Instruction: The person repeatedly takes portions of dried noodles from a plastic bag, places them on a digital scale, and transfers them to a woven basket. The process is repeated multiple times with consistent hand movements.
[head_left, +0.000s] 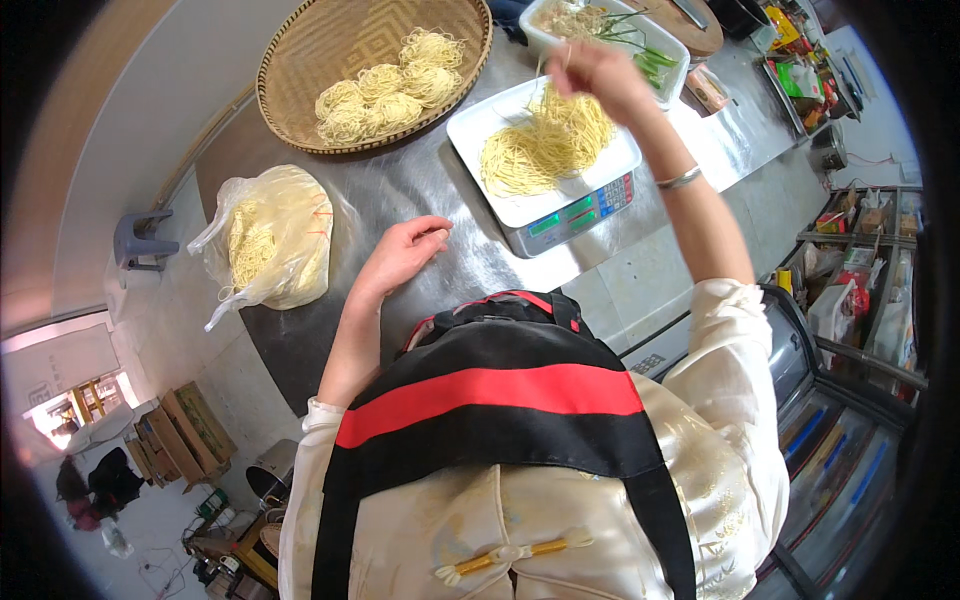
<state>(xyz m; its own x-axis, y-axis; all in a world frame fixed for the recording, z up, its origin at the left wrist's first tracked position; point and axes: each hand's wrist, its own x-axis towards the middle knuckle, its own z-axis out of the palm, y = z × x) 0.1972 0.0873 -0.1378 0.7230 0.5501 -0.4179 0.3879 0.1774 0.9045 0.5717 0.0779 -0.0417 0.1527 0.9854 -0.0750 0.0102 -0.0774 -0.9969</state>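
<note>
My right hand (592, 75), blurred, is raised over the far edge of a white plastic tray (469, 139). A few thin noodle strands hang from its fingers. Yellow noodles (540, 154) lie heaped in the tray, which rests on a digital scale (574, 225) with lit green displays. My left hand (409, 251) is near the metal tabletop (390, 187), fingers loosely curled, holding nothing. To its left sits a clear plastic bag (296, 217) with more noodles (251, 244) showing at its opening.
A round woven bamboo tray (307, 82) at the back holds several noodle nests (390, 94). Behind the scale stands a white tub (679, 75) with green onions (654, 64). A round wooden board (675, 30) lies beyond. A blue-grey stool (142, 240) stands left of the table.
</note>
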